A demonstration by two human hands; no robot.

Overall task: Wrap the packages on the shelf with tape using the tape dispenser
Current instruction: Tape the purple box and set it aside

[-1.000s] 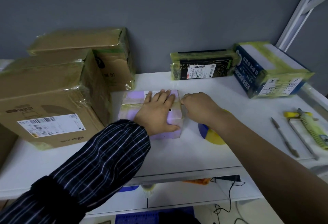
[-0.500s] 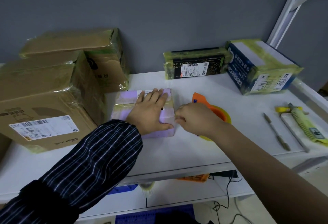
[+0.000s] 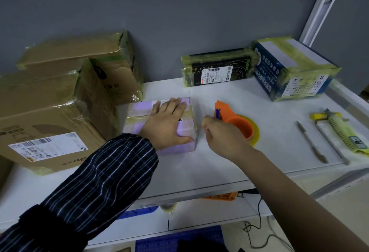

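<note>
Progress: the two cardboard boxes (image 3: 50, 132) at your left, the black package (image 3: 217, 68) and the blue box (image 3: 289, 68) against the wall all wear yellowish tape; the purple package (image 3: 139, 116) under your palm already carries bands of it across the top; by the look of things you are on the last parcel and late in the job.
Left to do: judging from this view, close off the band at the package's right edge and press it flat; its far sides are hidden, so further wraps may be needed.
Package: it lies flat on the white shelf (image 3: 219, 168), just right of the cardboard boxes and just left of the tape dispenser (image 3: 233, 120).
Left hand (image 3: 165, 126): fingers straight and spread, palm pressing the package top to pin it; the striped sleeve (image 3: 99, 182) reaches in from lower left.
Right hand (image 3: 219, 138): knuckles up, fingers curled tight just beside the package's right edge; whether they pinch a tape end you cannot tell.
Dispenser: orange, resting on the shelf with its yellow roll, just behind your right hand.
Aside: two pens (image 3: 311, 142) lie well apart at far right.
</note>
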